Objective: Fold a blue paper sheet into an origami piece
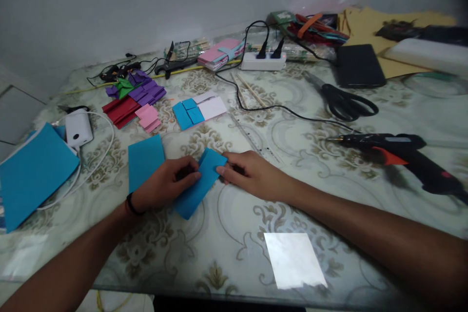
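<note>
A folded piece of blue paper (pixel 202 183) is held tilted above the patterned tabletop, pinched between both hands. My left hand (pixel 166 180) grips its left side, thumb on the front face and fingers behind. At its upper right edge, my right hand (pixel 248 173) pinches the paper between thumb and fingers. Beside my left hand lies a flat blue paper rectangle (pixel 146 161), partly covered by that hand. Just beyond the hands rests a white card with folded blue pieces (pixel 188 113) on its left half. A clear ruler (pixel 252 136) lies behind my right hand.
Black scissors (pixel 347 102) and a black glue gun (pixel 395 144) lie at the right. Larger blue sheets (pixel 36 175) and a white power bank (pixel 78 127) with a cable are at left. Folded purple paper (pixel 146 90) and a white power strip (pixel 263 61) sit toward the wall.
</note>
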The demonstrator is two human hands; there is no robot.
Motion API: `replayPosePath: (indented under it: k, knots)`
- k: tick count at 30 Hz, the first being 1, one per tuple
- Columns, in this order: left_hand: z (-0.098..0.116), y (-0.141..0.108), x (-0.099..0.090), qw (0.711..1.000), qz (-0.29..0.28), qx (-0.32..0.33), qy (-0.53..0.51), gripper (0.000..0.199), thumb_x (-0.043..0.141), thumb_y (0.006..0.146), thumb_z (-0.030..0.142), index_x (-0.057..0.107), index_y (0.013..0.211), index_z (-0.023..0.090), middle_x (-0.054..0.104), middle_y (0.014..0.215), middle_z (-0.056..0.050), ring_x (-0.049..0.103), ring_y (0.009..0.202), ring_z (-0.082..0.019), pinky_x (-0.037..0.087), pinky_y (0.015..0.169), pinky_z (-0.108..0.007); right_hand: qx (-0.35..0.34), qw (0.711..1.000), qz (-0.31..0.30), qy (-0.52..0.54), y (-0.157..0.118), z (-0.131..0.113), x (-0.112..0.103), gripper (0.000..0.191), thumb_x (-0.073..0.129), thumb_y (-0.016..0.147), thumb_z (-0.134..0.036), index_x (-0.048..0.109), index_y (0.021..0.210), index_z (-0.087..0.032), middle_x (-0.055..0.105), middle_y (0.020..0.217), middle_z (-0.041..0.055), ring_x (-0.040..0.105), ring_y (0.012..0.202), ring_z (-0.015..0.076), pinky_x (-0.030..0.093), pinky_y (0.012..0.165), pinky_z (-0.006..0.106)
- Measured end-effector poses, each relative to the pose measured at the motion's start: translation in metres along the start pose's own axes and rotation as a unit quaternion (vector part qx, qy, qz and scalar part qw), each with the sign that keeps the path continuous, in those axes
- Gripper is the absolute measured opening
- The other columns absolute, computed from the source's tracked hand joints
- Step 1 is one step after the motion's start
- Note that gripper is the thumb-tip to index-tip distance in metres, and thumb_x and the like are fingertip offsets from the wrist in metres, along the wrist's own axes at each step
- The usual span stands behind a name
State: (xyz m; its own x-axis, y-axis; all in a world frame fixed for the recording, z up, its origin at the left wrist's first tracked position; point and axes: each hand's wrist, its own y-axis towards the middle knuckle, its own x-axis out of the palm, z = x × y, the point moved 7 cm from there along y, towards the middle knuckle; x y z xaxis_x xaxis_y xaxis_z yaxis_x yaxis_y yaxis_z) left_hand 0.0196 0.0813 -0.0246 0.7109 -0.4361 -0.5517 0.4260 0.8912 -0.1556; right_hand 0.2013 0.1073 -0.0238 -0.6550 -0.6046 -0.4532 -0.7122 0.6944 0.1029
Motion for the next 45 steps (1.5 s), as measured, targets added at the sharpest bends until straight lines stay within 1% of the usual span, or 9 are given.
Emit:
replayPosePath:
  k: [3,9,18,25,30,34,39,45]
  knots:
    - [-0.0002,0.0001,-0.0003,1.000,0.000,0.001,-0.001,0.027,0.061,0.102,0.044,0.063,0.098,0.018,0.056,0.077,0.004,0.044,0.067,-0.011,0.036,0.061,-0.025,-0.002,1.000,0.002,-0.005,-0.0003,-0.0004,-0.0004,0.047,0.050,0.107,-0.054,0.066,0.084,-0.016,0.066,0.069,0.0007,0.054,0.060,0.0099,0.039,0.060,0.023]
    - [0.0024,0.0002,-0.0006,1.000,0.001,0.006,0.004,0.027,0.061,0.102,0.044,0.063,0.095,0.018,0.059,0.079,0.003,0.047,0.069,-0.012,0.037,0.062,-0.026,0.002,1.000,0.004,-0.011,-0.0006,0.0003,0.0005,0.047,0.050,0.107,-0.055,0.064,0.082,-0.017,0.064,0.069,0.0005,0.053,0.060,0.0102,0.039,0.060,0.023]
    - [0.0029,0.0005,-0.0008,1.000,0.003,0.005,0.017,0.028,0.061,0.101,0.044,0.064,0.097,0.017,0.059,0.078,0.003,0.047,0.067,-0.011,0.038,0.060,-0.024,-0.001,1.000,0.002,-0.001,-0.0007,0.0006,0.0002,0.052,0.049,0.106,-0.061,0.064,0.083,-0.016,0.063,0.068,0.0004,0.052,0.060,0.0102,0.039,0.059,0.023]
    - [0.0046,0.0008,-0.0016,1.000,0.007,0.006,0.020,0.025,0.061,0.100,0.042,0.064,0.094,0.018,0.059,0.078,0.003,0.047,0.066,-0.011,0.038,0.060,-0.024,0.001,1.000,0.005,-0.001,-0.0014,0.0005,-0.0008,0.048,0.051,0.106,-0.055,0.066,0.084,-0.015,0.066,0.069,0.0013,0.054,0.060,0.0100,0.039,0.059,0.022]
    - [0.0037,0.0001,-0.0015,1.000,0.008,0.005,0.014,0.028,0.061,0.101,0.045,0.064,0.095,0.018,0.060,0.078,0.002,0.048,0.067,-0.012,0.038,0.060,-0.025,-0.005,1.000,0.002,0.000,-0.0010,-0.0005,-0.0004,0.044,0.052,0.106,-0.050,0.067,0.085,-0.014,0.066,0.070,0.0017,0.054,0.060,0.0099,0.039,0.060,0.022]
    - [0.0038,0.0003,-0.0012,1.000,0.007,0.010,0.019,0.026,0.062,0.101,0.043,0.064,0.096,0.017,0.061,0.080,0.002,0.048,0.068,-0.011,0.039,0.061,-0.025,-0.006,1.000,0.005,0.000,-0.0010,-0.0004,-0.0005,0.041,0.053,0.106,-0.046,0.066,0.084,-0.015,0.065,0.068,0.0007,0.053,0.060,0.0095,0.039,0.060,0.022]
    - [0.0038,-0.0003,-0.0019,1.000,0.006,0.006,0.019,0.026,0.061,0.101,0.043,0.064,0.096,0.017,0.059,0.078,0.003,0.048,0.067,-0.011,0.038,0.060,-0.024,-0.009,1.000,0.006,0.003,-0.0011,-0.0010,-0.0006,0.040,0.053,0.106,-0.045,0.066,0.083,-0.015,0.064,0.067,-0.0001,0.052,0.059,0.0091,0.038,0.058,0.022]
    - [0.0054,0.0004,-0.0019,1.000,0.006,0.008,0.023,0.026,0.061,0.101,0.042,0.065,0.095,0.017,0.061,0.079,0.002,0.049,0.067,-0.012,0.038,0.060,-0.025,-0.010,1.000,0.005,0.003,-0.0004,-0.0014,-0.0004,0.041,0.052,0.106,-0.045,0.066,0.083,-0.014,0.063,0.067,0.0000,0.053,0.058,0.0091,0.038,0.058,0.022]
